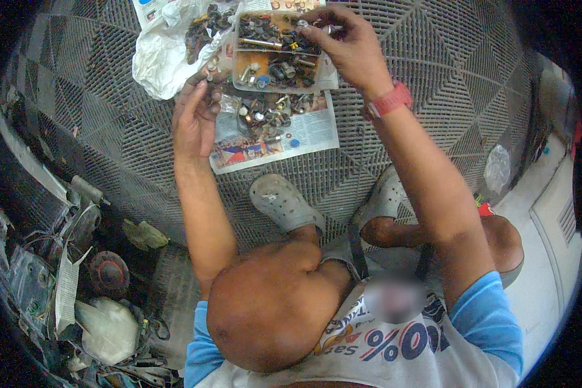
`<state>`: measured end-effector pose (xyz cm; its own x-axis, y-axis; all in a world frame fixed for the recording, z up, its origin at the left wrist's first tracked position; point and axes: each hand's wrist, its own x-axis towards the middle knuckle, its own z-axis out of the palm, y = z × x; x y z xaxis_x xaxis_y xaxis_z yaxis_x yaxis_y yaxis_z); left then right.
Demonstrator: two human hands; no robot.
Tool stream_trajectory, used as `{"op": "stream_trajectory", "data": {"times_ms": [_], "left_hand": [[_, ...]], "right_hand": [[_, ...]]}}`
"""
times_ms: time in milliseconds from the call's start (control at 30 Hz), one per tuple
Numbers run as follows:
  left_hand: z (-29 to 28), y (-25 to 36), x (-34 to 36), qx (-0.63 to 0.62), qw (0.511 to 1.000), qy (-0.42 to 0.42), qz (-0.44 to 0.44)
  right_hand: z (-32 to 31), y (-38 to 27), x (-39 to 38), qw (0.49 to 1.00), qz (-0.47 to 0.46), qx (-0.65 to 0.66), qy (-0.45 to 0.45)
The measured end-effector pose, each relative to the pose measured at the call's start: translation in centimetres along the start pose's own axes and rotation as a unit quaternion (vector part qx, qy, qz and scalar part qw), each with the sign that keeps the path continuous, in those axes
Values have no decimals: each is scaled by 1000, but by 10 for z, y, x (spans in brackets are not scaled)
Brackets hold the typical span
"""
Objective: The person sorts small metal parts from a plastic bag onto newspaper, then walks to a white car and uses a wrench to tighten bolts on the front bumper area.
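Observation:
A clear plastic organizer box (234, 81) lies on newspaper at the top, its compartments filled with screws, bolts and other small hardware. My right hand (355, 48) reaches over the box's right side, fingers pinched around a small shiny metal piece (330, 30) that they partly cover. Beside the box's left wall is my left hand (197, 119), palm turned up and fingers curled around a small metal piece (210, 75) too small to name. Loose hardware (265, 115) is heaped on the newspaper (317, 132) just below the box.
A white plastic bag (158, 61) lies left of the box, near another dark pile of hardware (207, 29). Grey clogs (281, 200) on my feet stand on the ridged mat (433, 97). Assorted scrap parts (103, 271) crowd the lower left. A crumpled clear plastic (497, 168) lies at right.

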<state>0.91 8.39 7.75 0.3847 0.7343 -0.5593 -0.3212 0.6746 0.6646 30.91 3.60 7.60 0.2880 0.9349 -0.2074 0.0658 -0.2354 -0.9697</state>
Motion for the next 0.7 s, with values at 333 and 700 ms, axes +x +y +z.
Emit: {"op": "stream_trajectory", "data": {"times_ms": [333, 700], "left_hand": [[10, 0, 3, 5, 1000, -1, -8], [9, -2, 1, 10, 1000, -4, 3]], "right_hand": [[-5, -12, -24, 922, 209, 325, -34], [-24, -2, -21, 943, 200, 265, -25]]}}
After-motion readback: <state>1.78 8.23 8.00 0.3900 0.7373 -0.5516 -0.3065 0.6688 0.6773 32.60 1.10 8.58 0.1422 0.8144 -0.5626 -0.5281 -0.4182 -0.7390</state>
